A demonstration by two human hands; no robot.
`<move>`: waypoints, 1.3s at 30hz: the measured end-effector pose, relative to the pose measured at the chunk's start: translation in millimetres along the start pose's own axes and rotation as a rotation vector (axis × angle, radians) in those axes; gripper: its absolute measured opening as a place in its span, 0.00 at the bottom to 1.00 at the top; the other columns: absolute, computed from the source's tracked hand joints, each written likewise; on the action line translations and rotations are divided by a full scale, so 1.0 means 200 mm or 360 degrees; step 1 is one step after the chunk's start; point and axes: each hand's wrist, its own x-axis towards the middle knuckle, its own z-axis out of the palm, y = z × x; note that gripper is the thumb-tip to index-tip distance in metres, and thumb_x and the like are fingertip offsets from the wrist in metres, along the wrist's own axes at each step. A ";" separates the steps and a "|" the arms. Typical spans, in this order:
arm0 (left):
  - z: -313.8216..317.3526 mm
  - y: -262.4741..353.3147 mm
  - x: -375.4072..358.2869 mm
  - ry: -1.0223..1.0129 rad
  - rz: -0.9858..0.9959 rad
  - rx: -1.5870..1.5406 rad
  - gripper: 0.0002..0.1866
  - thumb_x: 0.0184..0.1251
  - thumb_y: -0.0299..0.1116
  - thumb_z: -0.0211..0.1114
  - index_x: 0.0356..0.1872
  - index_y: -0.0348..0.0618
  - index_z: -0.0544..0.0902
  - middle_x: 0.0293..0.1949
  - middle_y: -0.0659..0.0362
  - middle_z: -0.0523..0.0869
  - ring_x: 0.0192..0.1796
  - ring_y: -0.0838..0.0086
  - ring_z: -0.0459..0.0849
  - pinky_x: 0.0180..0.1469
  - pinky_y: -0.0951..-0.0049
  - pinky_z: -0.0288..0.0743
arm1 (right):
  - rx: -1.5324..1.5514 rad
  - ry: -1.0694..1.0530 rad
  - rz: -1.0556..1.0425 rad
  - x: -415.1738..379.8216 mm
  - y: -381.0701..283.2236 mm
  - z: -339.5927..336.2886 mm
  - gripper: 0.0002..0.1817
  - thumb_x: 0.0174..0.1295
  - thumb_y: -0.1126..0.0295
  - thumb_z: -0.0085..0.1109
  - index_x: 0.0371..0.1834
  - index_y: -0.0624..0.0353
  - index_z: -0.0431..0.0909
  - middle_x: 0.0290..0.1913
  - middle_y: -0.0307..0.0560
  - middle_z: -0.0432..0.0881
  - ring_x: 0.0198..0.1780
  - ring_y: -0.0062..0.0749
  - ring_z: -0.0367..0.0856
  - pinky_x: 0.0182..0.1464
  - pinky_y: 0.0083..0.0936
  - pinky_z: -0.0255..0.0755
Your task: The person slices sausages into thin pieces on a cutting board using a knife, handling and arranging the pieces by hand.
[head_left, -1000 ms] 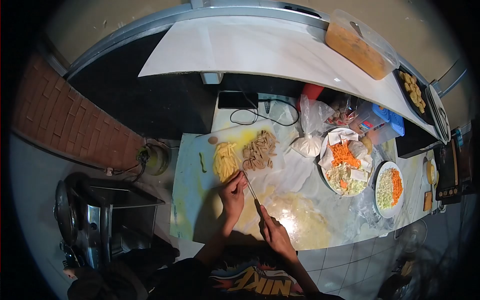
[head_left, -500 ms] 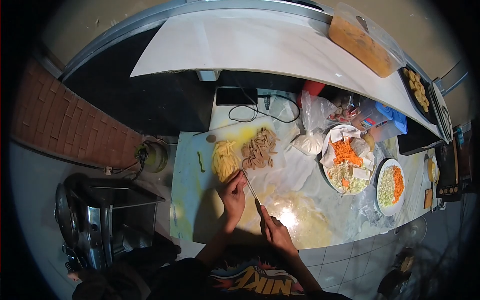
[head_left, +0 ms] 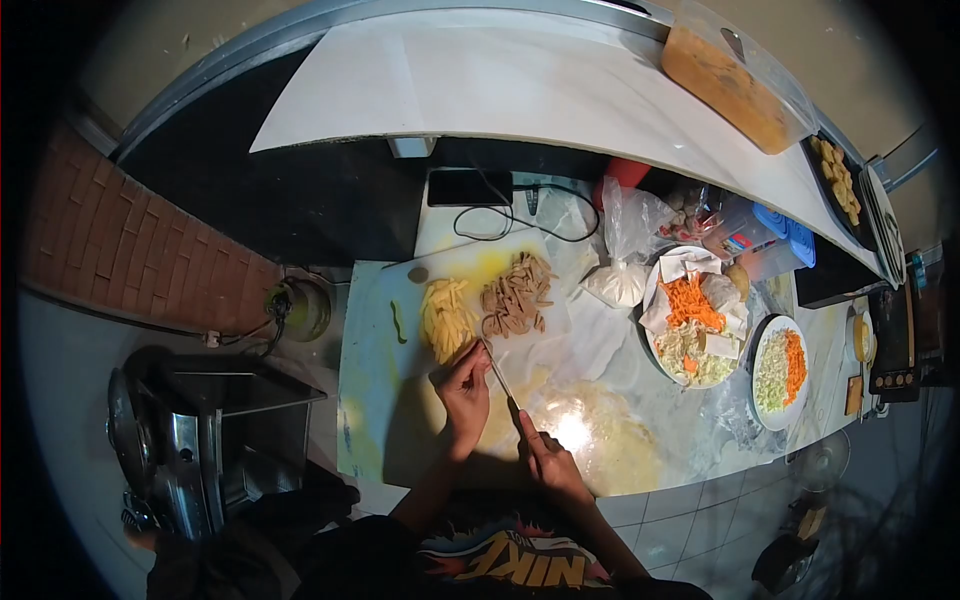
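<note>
My right hand (head_left: pixel 550 465) is closed round the dark handle of a knife (head_left: pixel 502 376), whose thin blade slants up and left. At the blade's tip, the fingers of my left hand (head_left: pixel 465 392) are pinched together; whatever is between them is too small to make out. Just beyond the left hand lies a heap of pale yellow strips (head_left: pixel 447 314). Beside it, to the right, are brownish, meat-like strips (head_left: pixel 518 295). Both heaps rest on a yellow-stained, whitish cutting board (head_left: pixel 490 262).
A plate (head_left: pixel 650 355) of shredded carrot and cabbage stands on the right, with a second plate (head_left: pixel 786 412) beyond it. A bag of white powder (head_left: pixel 618 284) sits nearby. A phone-like black device (head_left: pixel 470 187) and its cable lie behind the board. A shelf (head_left: pixel 480 75) overhangs the back.
The whole view has shifted very slightly. Both hands and the knife keep nearly the same pose, and the two heaps look unchanged.
</note>
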 end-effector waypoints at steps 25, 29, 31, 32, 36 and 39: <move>0.00 0.04 -0.01 0.0025 -0.0049 0.0132 0.12 0.77 0.22 0.67 0.57 0.31 0.88 0.44 0.52 0.94 0.41 0.78 0.90 0.48 0.76 0.85 | 0.0088 0.0008 -0.0111 0.02 -0.03 -0.04 0.45 0.62 0.84 0.56 0.86 0.63 0.54 0.42 0.60 0.82 0.42 0.56 0.82 0.49 0.44 0.78; 0.00 0.06 0.00 0.0029 -0.0090 0.0156 0.13 0.77 0.22 0.67 0.57 0.31 0.88 0.42 0.53 0.94 0.40 0.79 0.90 0.47 0.76 0.84 | 0.0089 0.0022 -0.0144 0.02 0.00 -0.03 0.45 0.60 0.85 0.56 0.86 0.64 0.55 0.42 0.61 0.82 0.42 0.57 0.82 0.49 0.45 0.77; 0.00 0.07 0.00 0.0028 -0.0084 0.0170 0.13 0.77 0.22 0.67 0.58 0.32 0.88 0.41 0.53 0.94 0.40 0.78 0.90 0.47 0.76 0.84 | 0.0095 0.0012 -0.0133 0.03 -0.01 -0.03 0.45 0.60 0.85 0.56 0.85 0.64 0.55 0.43 0.62 0.82 0.42 0.57 0.82 0.50 0.45 0.77; 0.00 0.06 0.00 0.0028 -0.0063 0.0175 0.13 0.77 0.21 0.67 0.58 0.32 0.88 0.41 0.53 0.94 0.40 0.78 0.91 0.47 0.76 0.84 | 0.0082 0.0010 -0.0125 0.03 -0.02 -0.04 0.45 0.60 0.85 0.56 0.85 0.64 0.55 0.43 0.62 0.82 0.42 0.58 0.82 0.50 0.45 0.78; 0.01 0.06 0.00 0.0048 -0.0065 0.0172 0.13 0.77 0.21 0.66 0.58 0.32 0.88 0.41 0.54 0.94 0.40 0.78 0.91 0.47 0.77 0.84 | 0.0054 0.0004 -0.0116 0.04 -0.02 -0.04 0.45 0.61 0.85 0.55 0.85 0.64 0.54 0.44 0.64 0.83 0.43 0.59 0.82 0.50 0.45 0.78; 0.01 0.05 -0.01 0.0033 -0.0094 0.0198 0.13 0.77 0.21 0.66 0.58 0.32 0.88 0.41 0.53 0.94 0.41 0.78 0.91 0.47 0.77 0.84 | 0.0081 -0.0024 -0.0112 0.05 -0.04 -0.07 0.45 0.61 0.85 0.54 0.86 0.64 0.53 0.46 0.66 0.83 0.45 0.60 0.83 0.50 0.46 0.78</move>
